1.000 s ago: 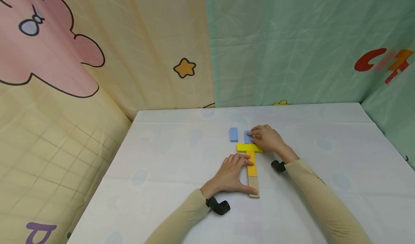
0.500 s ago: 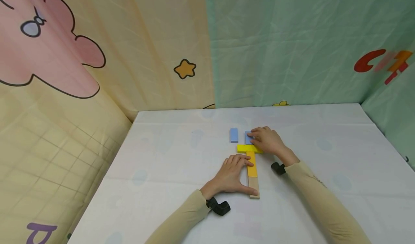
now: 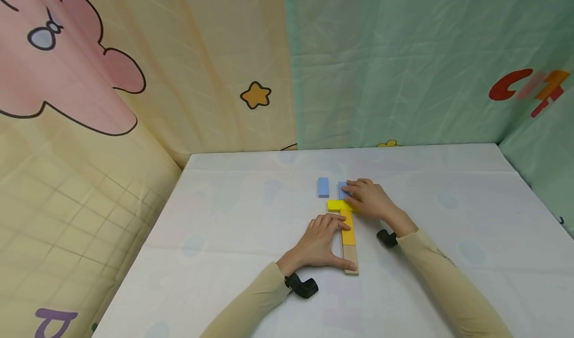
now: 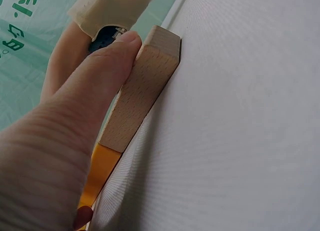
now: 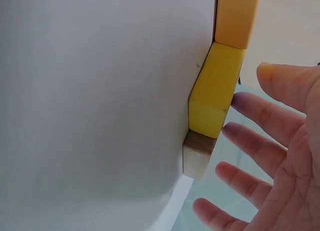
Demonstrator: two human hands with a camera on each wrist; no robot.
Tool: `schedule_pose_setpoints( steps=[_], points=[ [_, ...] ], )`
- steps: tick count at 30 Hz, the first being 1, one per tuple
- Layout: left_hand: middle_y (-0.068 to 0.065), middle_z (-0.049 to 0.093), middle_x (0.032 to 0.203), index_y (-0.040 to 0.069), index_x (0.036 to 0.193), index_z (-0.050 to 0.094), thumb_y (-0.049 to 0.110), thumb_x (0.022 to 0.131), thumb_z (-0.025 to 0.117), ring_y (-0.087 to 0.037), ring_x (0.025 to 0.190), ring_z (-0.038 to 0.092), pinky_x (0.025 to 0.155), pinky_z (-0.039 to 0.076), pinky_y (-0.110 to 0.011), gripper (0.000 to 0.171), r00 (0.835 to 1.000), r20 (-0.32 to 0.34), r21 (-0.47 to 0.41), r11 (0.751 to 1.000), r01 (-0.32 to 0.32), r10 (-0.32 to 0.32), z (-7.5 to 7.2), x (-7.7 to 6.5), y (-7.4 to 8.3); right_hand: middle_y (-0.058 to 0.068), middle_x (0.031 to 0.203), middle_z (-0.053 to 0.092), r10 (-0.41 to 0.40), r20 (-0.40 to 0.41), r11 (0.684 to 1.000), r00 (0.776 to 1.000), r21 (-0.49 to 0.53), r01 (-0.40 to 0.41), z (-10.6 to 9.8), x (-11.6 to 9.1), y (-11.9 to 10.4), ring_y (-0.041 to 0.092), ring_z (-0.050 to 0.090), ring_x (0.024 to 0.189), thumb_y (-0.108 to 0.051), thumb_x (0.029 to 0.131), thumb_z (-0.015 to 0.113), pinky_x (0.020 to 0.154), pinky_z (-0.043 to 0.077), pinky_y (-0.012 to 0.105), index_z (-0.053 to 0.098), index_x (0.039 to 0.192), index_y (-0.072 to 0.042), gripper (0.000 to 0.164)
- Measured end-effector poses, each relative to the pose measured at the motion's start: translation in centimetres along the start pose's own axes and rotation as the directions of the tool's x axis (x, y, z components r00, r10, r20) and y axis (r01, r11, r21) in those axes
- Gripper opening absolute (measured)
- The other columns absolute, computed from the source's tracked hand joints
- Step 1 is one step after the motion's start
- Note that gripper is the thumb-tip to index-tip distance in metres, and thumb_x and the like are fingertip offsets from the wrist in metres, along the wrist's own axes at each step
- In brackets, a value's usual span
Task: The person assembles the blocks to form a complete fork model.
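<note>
Flat wooden blocks lie in a T shape on the white-covered table. A plain wood block (image 3: pixel 351 254) is nearest me, and an orange block (image 3: pixel 348 236) continues the line to a crosswise yellow block (image 3: pixel 335 206). Past the yellow block lie a blue block (image 3: pixel 342 192) and, apart to the left, another blue block (image 3: pixel 323 187). My left hand (image 3: pixel 315 242) rests at the stem with spread fingers, its thumb (image 4: pixel 112 61) on the plain block and fingertips on the orange one. My right hand (image 3: pixel 373 198) hovers over or touches the right blue block, fingers spread (image 5: pixel 260 141).
The white tabletop (image 3: pixel 242 208) extends around the blocks, with its far edge against a patterned cloth backdrop (image 3: pixel 394 69). Each wrist wears a black camera, such as the left one (image 3: pixel 305 287).
My right hand has shifted slightly toward me and now covers the right end of the yellow block. My left hand and the blocks look unmoved.
</note>
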State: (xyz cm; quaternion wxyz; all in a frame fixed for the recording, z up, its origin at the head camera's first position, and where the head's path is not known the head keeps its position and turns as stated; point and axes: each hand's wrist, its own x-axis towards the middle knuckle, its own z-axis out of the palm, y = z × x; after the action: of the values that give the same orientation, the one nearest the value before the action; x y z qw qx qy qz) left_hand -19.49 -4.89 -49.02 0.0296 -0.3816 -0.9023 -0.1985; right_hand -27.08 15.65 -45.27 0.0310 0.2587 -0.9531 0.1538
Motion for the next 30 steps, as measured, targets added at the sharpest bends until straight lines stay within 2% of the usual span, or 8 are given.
schedule_pose_setpoints(
  steps=[12,30],
  points=[
    [0.008,0.032,0.142,0.024,0.127,0.047,0.073,0.063,0.071,-0.013,0.122,0.032,0.094,0.029,-0.028,0.084,1.0,-0.005,0.003,1.0,0.004,-0.004,0.0,0.1,0.0,0.018,0.131,0.054,-0.062,0.023,0.997,0.998,0.045,0.061,-0.6,-0.9,-0.7,0.042,0.043,0.122,-0.02,0.095,0.058,0.091,0.036,0.062,0.061,0.124,-0.001,0.035],
    [0.009,0.032,0.14,0.023,0.128,0.046,0.074,0.063,0.069,-0.012,0.121,0.031,0.095,0.029,-0.028,0.085,1.0,0.002,0.009,1.0,0.009,-0.009,0.1,0.1,0.1,0.02,0.138,0.047,-0.097,0.054,0.991,0.994,0.101,0.092,-0.4,-1.7,-0.4,0.043,0.039,0.125,-0.023,0.094,0.06,0.095,0.03,0.064,0.059,0.129,-0.005,0.039]
  ],
)
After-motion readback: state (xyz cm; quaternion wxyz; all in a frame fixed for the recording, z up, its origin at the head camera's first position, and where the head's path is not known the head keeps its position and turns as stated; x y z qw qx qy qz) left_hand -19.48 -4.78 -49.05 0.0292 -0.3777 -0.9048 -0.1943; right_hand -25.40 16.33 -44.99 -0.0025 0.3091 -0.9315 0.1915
